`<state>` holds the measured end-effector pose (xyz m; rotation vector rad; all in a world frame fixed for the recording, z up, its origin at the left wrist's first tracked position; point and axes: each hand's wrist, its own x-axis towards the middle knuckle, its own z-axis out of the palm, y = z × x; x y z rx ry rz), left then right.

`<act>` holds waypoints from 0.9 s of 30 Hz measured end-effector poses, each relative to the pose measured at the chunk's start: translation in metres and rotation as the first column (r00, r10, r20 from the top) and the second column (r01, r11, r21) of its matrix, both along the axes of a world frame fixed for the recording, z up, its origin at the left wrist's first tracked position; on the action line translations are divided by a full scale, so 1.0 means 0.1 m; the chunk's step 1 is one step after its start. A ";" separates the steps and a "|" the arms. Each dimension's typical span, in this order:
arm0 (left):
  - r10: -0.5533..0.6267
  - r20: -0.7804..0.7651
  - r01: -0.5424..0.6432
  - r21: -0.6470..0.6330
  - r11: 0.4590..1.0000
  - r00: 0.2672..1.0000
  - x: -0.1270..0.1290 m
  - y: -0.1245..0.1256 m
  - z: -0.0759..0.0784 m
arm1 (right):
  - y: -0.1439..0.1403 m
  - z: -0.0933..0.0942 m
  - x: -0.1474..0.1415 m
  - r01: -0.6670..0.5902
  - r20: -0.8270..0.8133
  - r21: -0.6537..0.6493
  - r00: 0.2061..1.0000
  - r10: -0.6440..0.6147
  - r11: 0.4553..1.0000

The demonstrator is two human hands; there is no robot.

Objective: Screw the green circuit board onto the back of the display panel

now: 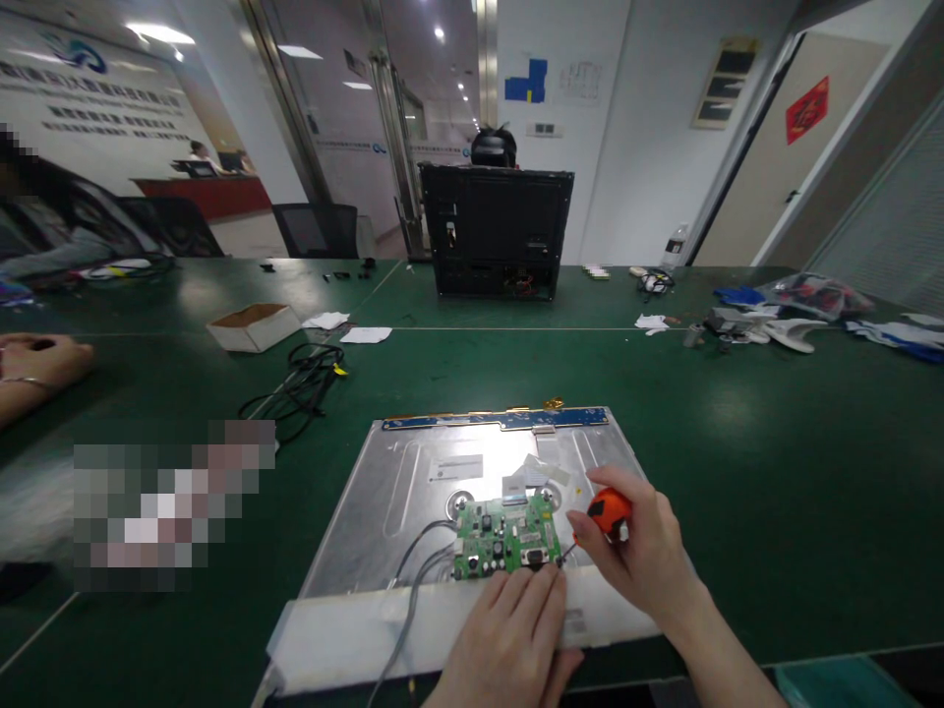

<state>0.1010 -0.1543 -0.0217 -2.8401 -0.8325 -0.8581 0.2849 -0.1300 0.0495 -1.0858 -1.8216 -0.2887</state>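
A bare metal display panel [369,536] lies flat on the table, with a green circuit board [508,529] on its middle. Held in my right hand [653,556] is a screwdriver [610,509] with an orange and black handle. It tilts down to the left, and its tip is at the board's lower right corner. My left hand [512,634] lies with fingers stretched forward together, fingertips touching the board's near edge. Grey cables [414,600] run from the board's left side toward me. A blue strip board [501,420] lines the panel's far edge.
Further back stands a black monitor housing [498,231]. To the left are a coil of black cable [310,379], an open white box [255,327] and another person's hand [48,362]. Plastic bags [815,295] and scraps [793,332] lie at the far right.
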 end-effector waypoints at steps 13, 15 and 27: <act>0.012 -0.055 -0.013 -0.023 1.000 0.998 0.02 -0.01 0.01 | -0.02 -0.02 0.01 -0.094 -0.063 -0.022 0.994 0.092 0.995; 0.017 -0.052 -0.017 -0.009 1.000 0.999 0.02 -0.01 0.00 | -0.03 -0.04 0.01 -0.061 -0.059 -0.007 0.996 0.060 0.998; 0.061 -0.025 -0.060 0.034 0.998 0.998 0.01 -0.05 -0.01 | -0.01 -0.03 0.00 -0.084 -0.057 0.028 0.995 0.086 0.996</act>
